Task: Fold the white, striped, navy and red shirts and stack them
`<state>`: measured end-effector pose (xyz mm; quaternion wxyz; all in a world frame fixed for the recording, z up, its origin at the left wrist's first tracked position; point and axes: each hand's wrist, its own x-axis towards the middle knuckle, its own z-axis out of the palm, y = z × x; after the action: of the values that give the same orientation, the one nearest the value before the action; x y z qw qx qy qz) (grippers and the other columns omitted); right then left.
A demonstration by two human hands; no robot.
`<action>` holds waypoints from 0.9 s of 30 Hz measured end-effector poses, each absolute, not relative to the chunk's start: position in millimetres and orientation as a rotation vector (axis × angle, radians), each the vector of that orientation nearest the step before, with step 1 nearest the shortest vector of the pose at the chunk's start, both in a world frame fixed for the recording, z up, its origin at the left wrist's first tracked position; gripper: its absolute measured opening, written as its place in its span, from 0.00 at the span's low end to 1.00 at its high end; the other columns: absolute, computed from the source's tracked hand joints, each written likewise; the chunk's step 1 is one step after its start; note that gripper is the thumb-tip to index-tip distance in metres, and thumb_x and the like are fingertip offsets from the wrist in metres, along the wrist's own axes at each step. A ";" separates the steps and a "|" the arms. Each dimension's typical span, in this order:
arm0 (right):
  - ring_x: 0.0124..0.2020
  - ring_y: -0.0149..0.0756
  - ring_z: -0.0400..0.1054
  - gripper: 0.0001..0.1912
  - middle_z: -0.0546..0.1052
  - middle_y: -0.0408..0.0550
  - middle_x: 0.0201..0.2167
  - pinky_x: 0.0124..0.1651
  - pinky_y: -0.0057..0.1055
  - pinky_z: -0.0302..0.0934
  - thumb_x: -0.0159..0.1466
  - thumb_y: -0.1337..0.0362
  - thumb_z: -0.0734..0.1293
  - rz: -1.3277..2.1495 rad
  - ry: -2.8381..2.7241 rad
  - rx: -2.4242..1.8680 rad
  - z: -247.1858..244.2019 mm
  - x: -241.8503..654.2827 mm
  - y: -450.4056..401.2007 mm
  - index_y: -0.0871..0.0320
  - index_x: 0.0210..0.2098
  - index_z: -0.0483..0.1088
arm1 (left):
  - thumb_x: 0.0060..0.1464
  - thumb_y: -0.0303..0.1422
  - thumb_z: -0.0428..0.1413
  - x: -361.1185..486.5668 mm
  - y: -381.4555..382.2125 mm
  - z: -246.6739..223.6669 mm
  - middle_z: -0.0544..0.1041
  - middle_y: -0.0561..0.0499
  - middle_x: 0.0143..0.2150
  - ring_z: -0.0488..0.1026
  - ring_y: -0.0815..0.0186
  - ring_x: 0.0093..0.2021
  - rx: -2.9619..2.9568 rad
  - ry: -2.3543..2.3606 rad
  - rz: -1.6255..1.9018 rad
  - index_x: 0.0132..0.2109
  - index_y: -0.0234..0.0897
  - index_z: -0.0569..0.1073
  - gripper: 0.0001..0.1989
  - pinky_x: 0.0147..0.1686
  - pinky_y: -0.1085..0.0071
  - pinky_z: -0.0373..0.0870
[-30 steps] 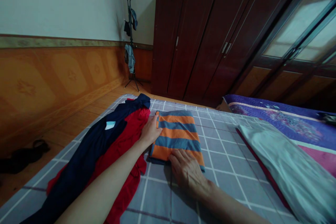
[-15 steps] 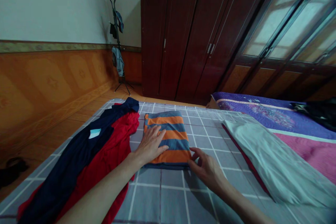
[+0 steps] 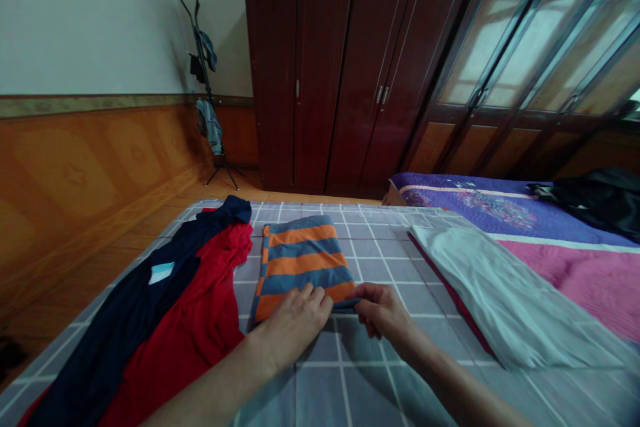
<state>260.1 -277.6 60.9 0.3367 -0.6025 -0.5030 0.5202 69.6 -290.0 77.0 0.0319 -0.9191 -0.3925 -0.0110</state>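
A folded cloth with orange and grey-blue stripes (image 3: 305,257) lies flat on the grey checked bedspread (image 3: 320,387). At its near edge, my left hand (image 3: 299,317) has its fingers curled down over the fabric. My right hand (image 3: 383,310) pinches the near right corner between thumb and fingers. To the left is a long heap of navy clothing (image 3: 125,307) over red clothing (image 3: 175,340), with a pale label on the navy piece. On the right lies a pale green folded garment (image 3: 490,293) with dark red cloth showing beneath its left edge.
Beyond the bed stand a dark red wardrobe (image 3: 320,67) and a coat rack (image 3: 204,67) with items hanging on it. A second bed with a purple and pink cover (image 3: 550,260) is at the right, a black item (image 3: 600,203) lying on it.
My left hand has slid from the middle of the striped cloth to its near edge, and its fingers have curled. My right hand has closed on the corner. The view has shifted slightly right.
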 end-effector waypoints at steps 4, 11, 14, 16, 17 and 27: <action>0.12 0.23 0.56 0.14 0.67 0.36 0.14 0.15 0.20 0.51 0.47 0.68 0.61 1.478 -1.511 -1.488 85.7 285.5 -303.6 0.59 0.32 0.74 | 0.57 0.21 0.44 70.4 -305.2 89.2 0.74 0.47 0.41 0.71 0.59 0.43 -3.121 -1.086 -0.147 0.44 0.37 0.69 0.13 0.39 0.65 0.68; 0.18 0.25 0.63 0.14 0.71 0.40 0.19 0.19 0.20 0.55 0.54 0.62 0.66 1.237 -1.734 -1.507 66.4 327.5 -273.7 0.60 0.38 0.75 | 0.61 0.36 0.49 82.7 -305.4 82.4 0.77 0.50 0.41 0.73 0.63 0.43 -3.388 -0.941 -0.370 0.44 0.40 0.73 0.10 0.44 0.68 0.68; 0.20 0.28 0.64 0.18 0.72 0.41 0.20 0.17 0.21 0.54 0.53 0.60 0.67 1.066 -1.611 -1.452 48.1 325.0 -220.7 0.63 0.41 0.74 | 0.63 0.37 0.47 86.6 -294.8 64.5 0.70 0.47 0.57 0.62 0.59 0.60 -3.298 -0.938 -0.538 0.56 0.39 0.68 0.16 0.59 0.62 0.57; 0.22 0.28 0.65 0.21 0.73 0.42 0.24 0.18 0.21 0.56 0.54 0.59 0.67 1.055 -1.588 -1.416 39.3 317.9 -188.3 0.64 0.44 0.72 | 0.63 0.41 0.47 85.7 -290.1 53.8 0.60 0.47 0.65 0.50 0.56 0.66 -3.312 -0.935 -0.463 0.61 0.39 0.62 0.22 0.64 0.57 0.47; 0.22 0.27 0.64 0.22 0.74 0.43 0.26 0.18 0.20 0.55 0.54 0.58 0.67 1.064 -1.582 -1.400 36.2 313.4 -175.1 0.64 0.46 0.71 | 0.63 0.43 0.45 84.7 -288.7 50.1 0.56 0.47 0.67 0.46 0.56 0.68 -3.338 -0.939 -0.398 0.63 0.40 0.59 0.24 0.65 0.56 0.44; 0.14 0.23 0.57 0.18 0.66 0.37 0.15 0.15 0.20 0.50 0.53 0.55 0.69 1.282 -1.674 -1.296 31.5 289.8 -111.7 0.64 0.35 0.74 | 0.63 0.48 0.41 82.4 -280.8 35.1 0.50 0.47 0.68 0.42 0.56 0.68 -3.359 -0.879 -0.197 0.66 0.41 0.52 0.29 0.65 0.52 0.42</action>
<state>289.8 -111.7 31.5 0.3273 -0.4947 -0.6392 0.4894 82.4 -280.8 35.1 -0.1672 -0.9522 -0.2493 -0.0560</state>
